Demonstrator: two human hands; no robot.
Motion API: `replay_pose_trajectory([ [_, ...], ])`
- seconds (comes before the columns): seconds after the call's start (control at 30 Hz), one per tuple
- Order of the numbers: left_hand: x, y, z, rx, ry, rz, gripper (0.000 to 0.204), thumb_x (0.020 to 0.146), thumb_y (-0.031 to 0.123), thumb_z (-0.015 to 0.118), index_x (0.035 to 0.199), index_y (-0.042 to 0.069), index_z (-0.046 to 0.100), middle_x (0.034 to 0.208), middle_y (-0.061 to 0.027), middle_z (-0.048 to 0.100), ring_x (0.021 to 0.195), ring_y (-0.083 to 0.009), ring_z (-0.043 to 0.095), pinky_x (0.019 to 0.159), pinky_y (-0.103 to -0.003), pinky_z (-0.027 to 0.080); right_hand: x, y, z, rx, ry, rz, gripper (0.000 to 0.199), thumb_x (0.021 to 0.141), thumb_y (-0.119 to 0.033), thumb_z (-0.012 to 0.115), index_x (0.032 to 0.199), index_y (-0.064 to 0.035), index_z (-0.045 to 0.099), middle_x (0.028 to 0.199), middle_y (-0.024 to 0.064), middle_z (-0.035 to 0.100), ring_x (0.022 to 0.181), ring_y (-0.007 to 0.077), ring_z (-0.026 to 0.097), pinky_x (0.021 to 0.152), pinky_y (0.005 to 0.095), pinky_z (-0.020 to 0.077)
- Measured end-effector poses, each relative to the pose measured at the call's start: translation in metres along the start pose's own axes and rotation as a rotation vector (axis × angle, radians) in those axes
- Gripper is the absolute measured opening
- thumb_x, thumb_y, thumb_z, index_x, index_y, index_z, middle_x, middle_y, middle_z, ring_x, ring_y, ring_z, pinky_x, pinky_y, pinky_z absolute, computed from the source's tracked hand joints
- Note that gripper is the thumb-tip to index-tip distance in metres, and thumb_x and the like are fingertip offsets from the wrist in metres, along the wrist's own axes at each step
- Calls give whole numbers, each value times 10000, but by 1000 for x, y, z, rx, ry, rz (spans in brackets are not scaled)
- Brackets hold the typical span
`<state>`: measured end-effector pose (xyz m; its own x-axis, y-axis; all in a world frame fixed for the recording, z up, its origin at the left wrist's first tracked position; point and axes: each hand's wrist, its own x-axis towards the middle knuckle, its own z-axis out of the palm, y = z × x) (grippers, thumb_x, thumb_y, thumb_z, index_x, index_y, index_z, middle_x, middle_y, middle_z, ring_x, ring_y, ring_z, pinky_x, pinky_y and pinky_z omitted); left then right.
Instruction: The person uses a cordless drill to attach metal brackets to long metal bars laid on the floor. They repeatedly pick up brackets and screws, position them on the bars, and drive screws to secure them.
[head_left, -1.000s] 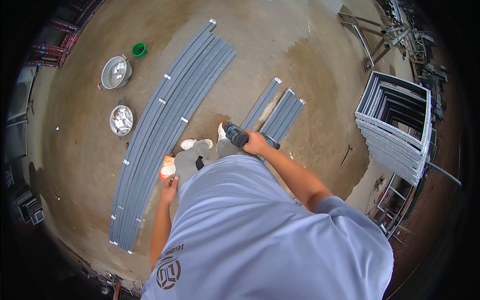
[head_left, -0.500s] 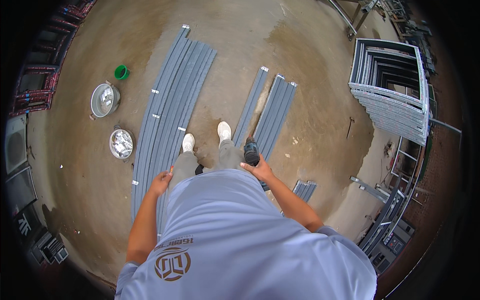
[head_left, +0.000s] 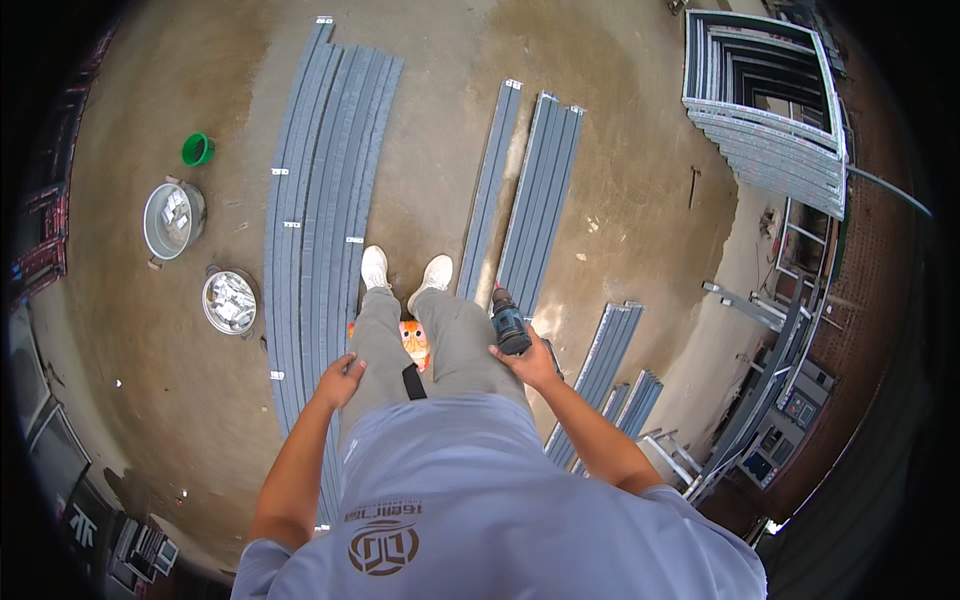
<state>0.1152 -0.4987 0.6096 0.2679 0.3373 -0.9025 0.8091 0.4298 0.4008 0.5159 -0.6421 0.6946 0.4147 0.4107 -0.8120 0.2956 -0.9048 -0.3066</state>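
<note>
My right hand [head_left: 532, 366] is closed round a cordless drill [head_left: 511, 328], whose front end points away from me beside my right thigh. Just beyond it lies a bundle of long grey metal profiles [head_left: 540, 200], with one profile [head_left: 490, 190] apart to its left. By my left thigh, my left hand [head_left: 341, 381] is curled, and whatever its fingers may hold is hidden. Nearest that hand is a wide row of long grey profiles [head_left: 325, 200] with small white pieces on several of them. An orange patterned seat or cushion [head_left: 415, 345] shows between my legs.
Left of the long row stand a green bucket [head_left: 197, 150], a metal pot [head_left: 172, 222] and a basin of white-silver pieces [head_left: 230, 302]. Stacked frames [head_left: 765, 125] rise at the far right. Shorter profiles [head_left: 598, 375] lie right of my right arm, and a hammer-like tool [head_left: 693, 187] lies beyond.
The view has shifted, so the profiles and frames sit higher in the picture. More of my legs shows, and the orange patterned thing has appeared between them. The drill stays in my right hand.
</note>
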Motion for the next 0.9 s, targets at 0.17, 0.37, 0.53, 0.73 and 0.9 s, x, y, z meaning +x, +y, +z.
replay_pose_trajectory([
  [0.17, 26, 16, 5, 189, -14, -23, 890, 892, 493, 731, 1562, 19, 387, 1564, -247, 422, 1446, -381, 431, 1189, -412, 366, 50, 26, 41, -33, 46, -47, 1058, 701, -565, 900, 1473, 13, 465, 1354, 277, 600, 1259, 391, 604, 1045, 436, 495],
  [0.37, 105, 30, 9, 384, 166, -46, 1037, 791, 485, 835, 1626, 205, 287, 1630, -296, 235, 1439, -473, 394, 1174, -456, 388, 120, 76, 86, -73, 199, -272, 1052, 628, -433, 979, 1432, 28, 480, 1277, 247, 611, 1203, 385, 603, 1048, 446, 473],
  [0.53, 141, 27, -6, 399, 308, 80, 947, 788, 374, 844, 1580, 174, 364, 1605, -277, 280, 1419, -463, 414, 1144, -499, 398, 153, 107, 76, -132, 374, -386, 809, 640, -294, 951, 1317, -38, 590, 1032, 180, 637, 923, 411, 605, 852, 468, 479],
  [0.73, 175, 15, -39, 354, 389, 318, 869, 832, 190, 779, 1572, 57, 343, 1616, -276, 262, 1460, -441, 345, 1195, -488, 296, 197, 128, 75, 39, 537, -378, 788, 641, -108, 802, 1376, 7, 543, 1046, 180, 589, 985, 392, 548, 937, 431, 428],
  [0.9, 208, 9, -56, 468, 505, 457, 826, 934, 372, 653, 1580, -15, 313, 1638, -261, 259, 1506, -403, 284, 1230, -496, 188, 228, 197, 86, 630, 634, -46, 462, 815, -123, 696, 1248, -11, 582, 1042, 112, 600, 907, 277, 591, 854, 368, 483],
])
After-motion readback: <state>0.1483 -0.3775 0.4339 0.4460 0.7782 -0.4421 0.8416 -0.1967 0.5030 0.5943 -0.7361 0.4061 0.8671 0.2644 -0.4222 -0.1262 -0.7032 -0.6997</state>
